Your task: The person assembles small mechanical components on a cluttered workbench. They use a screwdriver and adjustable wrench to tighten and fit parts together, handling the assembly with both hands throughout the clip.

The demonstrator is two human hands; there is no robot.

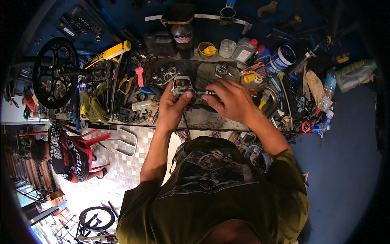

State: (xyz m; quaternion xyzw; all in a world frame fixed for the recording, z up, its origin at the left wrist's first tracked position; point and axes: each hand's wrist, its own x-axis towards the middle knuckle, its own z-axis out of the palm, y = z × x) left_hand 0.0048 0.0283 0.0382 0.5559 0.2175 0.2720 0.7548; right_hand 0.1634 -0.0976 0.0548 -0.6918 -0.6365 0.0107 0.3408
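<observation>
Where under right hand (232, 99), rod (201, 92) invisible.

The metal part (182, 86) looks dull, the green rag (96, 106) rough matt cloth.

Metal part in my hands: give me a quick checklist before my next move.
1. Left hand gripping the metal part: ok.
2. Right hand holding the slim rod: ok.
3. Rod fully seated in the part: cannot tell, too small to see.
4. Bench free of loose bits: not ok, metal rings lie behind the part.
5. Pink-handled tool apart from both hands: ok.
</observation>
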